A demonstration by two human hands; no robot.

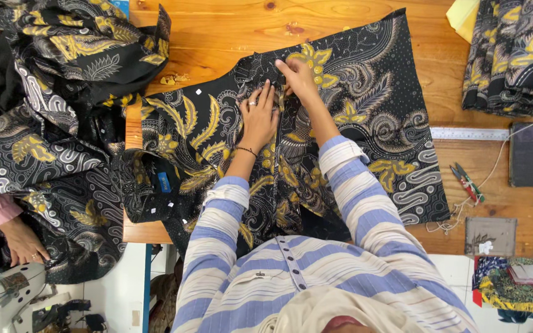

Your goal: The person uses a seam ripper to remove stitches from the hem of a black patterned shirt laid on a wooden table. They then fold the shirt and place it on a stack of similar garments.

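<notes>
A black shirt (365, 117) with yellow and white leaf patterns lies spread flat on the wooden table (217, 31). My left hand (259, 120) rests palm down on the cloth near the middle, fingers apart, with a ring and a thin bracelet. My right hand (298, 79) sits just beyond it, fingertips pinching the cloth at the shirt's front edge. Both sleeves are blue and white striped.
More patterned cloth is heaped at the left (50, 92) and stacked at the top right (516, 55). A metal ruler (470, 133), small snips (467, 183), a dark phone (525, 154) and a small grey box (490, 236) lie at the right. Another person's hand (24, 243) works at a sewing machine (1, 296).
</notes>
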